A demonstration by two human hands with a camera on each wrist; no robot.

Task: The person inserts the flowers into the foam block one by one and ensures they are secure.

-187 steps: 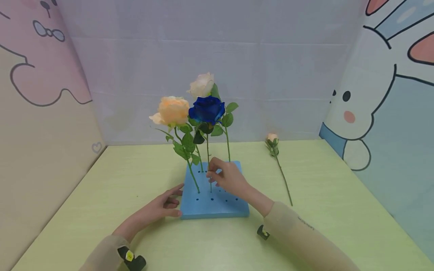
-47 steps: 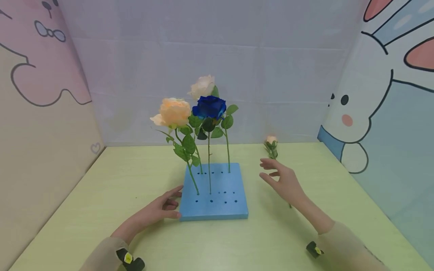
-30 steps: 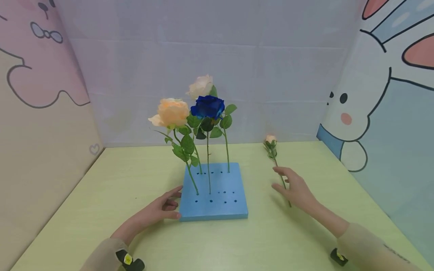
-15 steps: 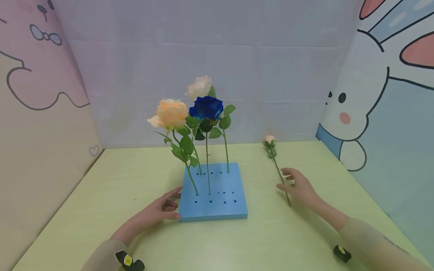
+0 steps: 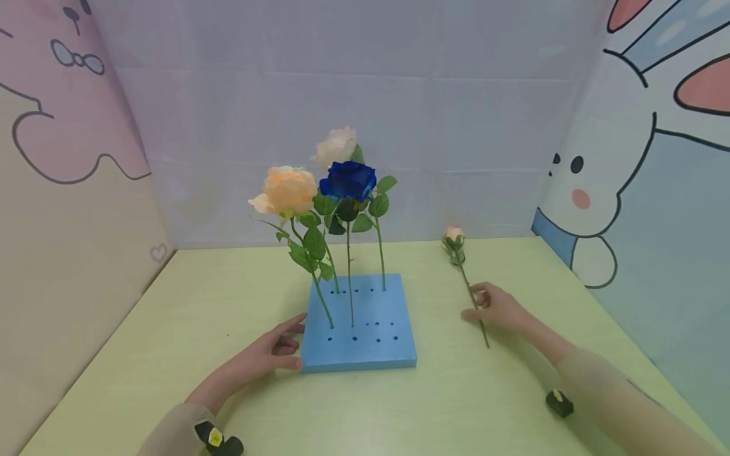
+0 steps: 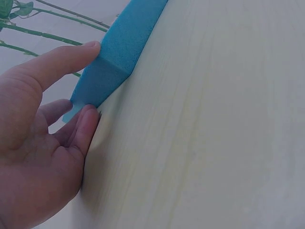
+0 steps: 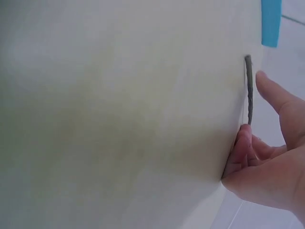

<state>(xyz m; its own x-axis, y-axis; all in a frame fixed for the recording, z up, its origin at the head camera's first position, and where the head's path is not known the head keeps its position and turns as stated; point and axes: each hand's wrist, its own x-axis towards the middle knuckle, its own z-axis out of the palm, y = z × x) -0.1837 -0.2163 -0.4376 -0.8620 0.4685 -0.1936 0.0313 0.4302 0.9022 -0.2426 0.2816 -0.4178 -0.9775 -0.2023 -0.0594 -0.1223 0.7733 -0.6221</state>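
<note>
My left hand [image 5: 268, 351] rests at the left edge of a blue foam block [image 5: 371, 351] with rows of holes. In the left wrist view its fingertips [image 6: 88, 112] touch the block's side. Standing in the block are a peach rose [image 5: 289, 190], a blue rose [image 5: 349, 180] and a white rose [image 5: 335, 147] behind. On the right, my right hand [image 5: 502, 309] is over the stem of a small pale-pink rose [image 5: 454, 244] lying on the table. Its fingers reach the stem [image 7: 250, 90], while the thumb stays apart from it in the right wrist view.
The pale yellow-green table [image 5: 228, 285] carries the block and the lying rose. A pale backdrop [image 5: 490, 126] closes off the back. Side panels with cartoon animals [image 5: 599, 183] stand left and right.
Earlier my right hand held the blue rose's stem at the block; it let go and moved right to the lying rose. Its fingers have just drawn in at that stem. My left hand stays put.
</note>
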